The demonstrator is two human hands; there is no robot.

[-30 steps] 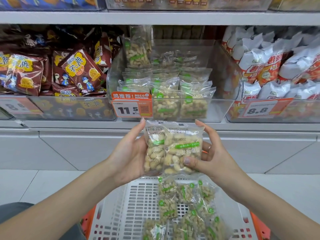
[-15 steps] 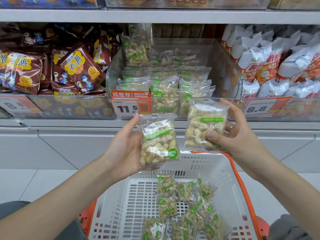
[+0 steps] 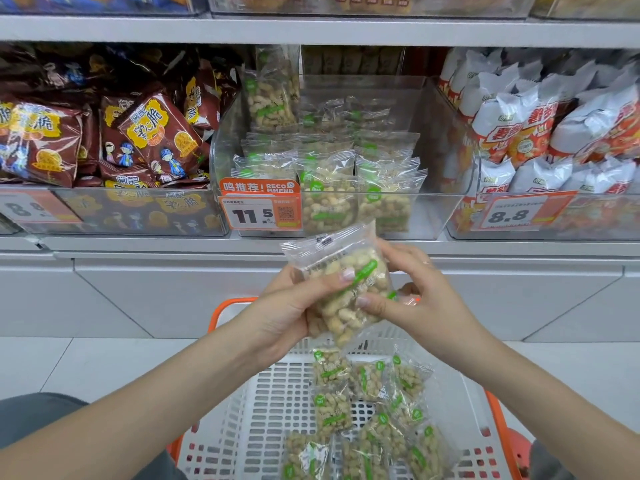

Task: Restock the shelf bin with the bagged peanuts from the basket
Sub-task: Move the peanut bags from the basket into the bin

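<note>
fingers (image 3: 346,274) of both hands curled round bagged peanuts (image 3: 346,289)

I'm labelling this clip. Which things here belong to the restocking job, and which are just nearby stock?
Part of the job:
- peanut bags, gripped by left hand and right hand
- basket with loose bags
- clear bin, price tag

Just nearby:
- brown snack bags
- white snack bags
- top shelf
</note>
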